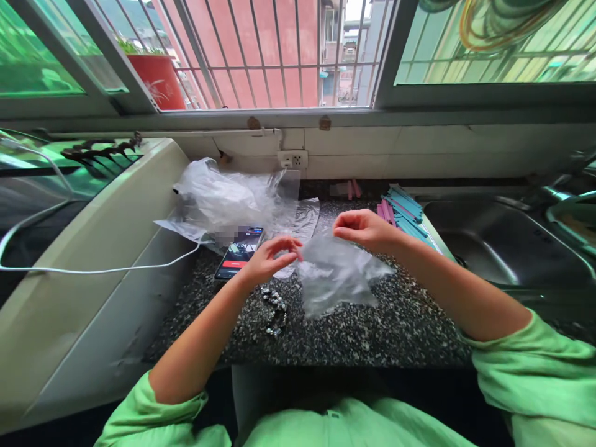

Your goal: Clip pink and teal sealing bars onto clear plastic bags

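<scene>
A clear, crumpled plastic bag (338, 279) hangs just above or rests on the dark speckled countertop (419, 329); which of the two I cannot tell. My right hand (365, 230) pinches its upper edge between thumb and fingers. At the bag's upper left corner, my left hand (274, 256) has its thumb and fingertips closed on the film. A beaded bracelet (274, 310) of shiny silvery beads lies on the counter below my left hand. Just left of that hand, a phone (239, 251) with a lit timer screen lies face up.
Behind the phone is a heap of clear plastic bags (218, 192). Blue strips (405, 208) and pink strips (385, 212) lie beside the steel sink (503, 242) on the right. A white cable (116, 270) crosses from the left. A wall socket (293, 159) sits under the barred window.
</scene>
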Demonstrator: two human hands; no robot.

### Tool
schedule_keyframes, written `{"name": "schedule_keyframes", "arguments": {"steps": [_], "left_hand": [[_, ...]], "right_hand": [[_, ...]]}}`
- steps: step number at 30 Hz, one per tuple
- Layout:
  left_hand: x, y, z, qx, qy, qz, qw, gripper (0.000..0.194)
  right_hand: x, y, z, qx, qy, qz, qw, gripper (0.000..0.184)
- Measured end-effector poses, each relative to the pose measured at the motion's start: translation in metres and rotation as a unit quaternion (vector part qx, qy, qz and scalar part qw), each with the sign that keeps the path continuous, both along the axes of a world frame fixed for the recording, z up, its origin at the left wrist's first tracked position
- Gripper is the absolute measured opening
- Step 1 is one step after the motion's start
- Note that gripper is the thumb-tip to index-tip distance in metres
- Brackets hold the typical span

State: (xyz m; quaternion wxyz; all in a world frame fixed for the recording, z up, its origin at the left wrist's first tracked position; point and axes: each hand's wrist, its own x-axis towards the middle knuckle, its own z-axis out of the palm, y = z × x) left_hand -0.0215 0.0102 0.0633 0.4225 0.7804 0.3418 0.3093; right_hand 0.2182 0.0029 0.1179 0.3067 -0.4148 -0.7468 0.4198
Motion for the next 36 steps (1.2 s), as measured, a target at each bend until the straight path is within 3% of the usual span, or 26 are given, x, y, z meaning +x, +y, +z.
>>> {"name": "schedule_keyframes", "arguments": {"steps": [3, 8, 12, 15, 19, 22, 23, 25, 27, 30, 32, 34, 36], "left_hand": [[0.006, -0.002, -0.003, -0.02, 0.058, -0.052, 0.997, 0.033], [0.015, -0.011, -0.01, 0.141, 0.224, -0.111, 0.958, 0.025], [0.018, -0.021, -0.02, 0.236, 0.343, -0.071, 0.906, 0.019], [0.018, -0.023, -0.025, 0.264, 0.374, -0.023, 0.889, 0.018], [0.024, -0.021, -0.024, 0.27, 0.291, 0.021, 0.918, 0.029], [0.04, -0.013, -0.026, 0.26, 0.241, -0.033, 0.935, 0.065], [0.048, -0.01, -0.028, 0.248, 0.25, -0.053, 0.935, 0.068], [0.062, -0.005, -0.033, 0.207, 0.293, -0.062, 0.931, 0.044], [0.071, -0.003, -0.036, 0.183, 0.321, -0.017, 0.929, 0.021], [0.068, -0.006, -0.034, 0.158, 0.321, 0.086, 0.93, 0.021], [0.055, -0.012, -0.031, 0.12, 0.317, 0.119, 0.933, 0.026], [0.04, -0.019, -0.029, 0.091, 0.299, 0.137, 0.94, 0.028], [0.025, -0.024, -0.028, 0.058, 0.266, 0.156, 0.95, 0.027]], "right_hand": [[0.029, -0.016, 0.012, 0.064, -0.004, -0.038, 0.997, 0.02], [0.078, -0.053, 0.015, 0.22, -0.024, -0.115, 0.968, 0.012], [0.1, -0.087, 0.005, 0.307, -0.02, -0.17, 0.936, 0.008], [0.107, -0.106, -0.004, 0.344, -0.047, -0.208, 0.914, 0.015], [0.11, -0.113, -0.012, 0.342, -0.066, -0.227, 0.909, 0.015], [0.111, -0.109, -0.013, 0.336, -0.044, -0.221, 0.915, 0.012], [0.111, -0.107, -0.012, 0.333, -0.041, -0.219, 0.916, 0.011], [0.11, -0.102, -0.009, 0.328, -0.049, -0.221, 0.917, 0.008], [0.109, -0.096, -0.007, 0.33, -0.071, -0.225, 0.914, 0.008], [0.109, -0.088, -0.01, 0.338, -0.107, -0.236, 0.905, 0.009], [0.112, -0.084, -0.019, 0.316, -0.12, -0.278, 0.899, 0.011], [0.119, -0.084, -0.035, 0.242, -0.114, -0.345, 0.9, 0.017], [0.126, -0.088, -0.054, 0.104, -0.093, -0.374, 0.917, 0.025]]}}
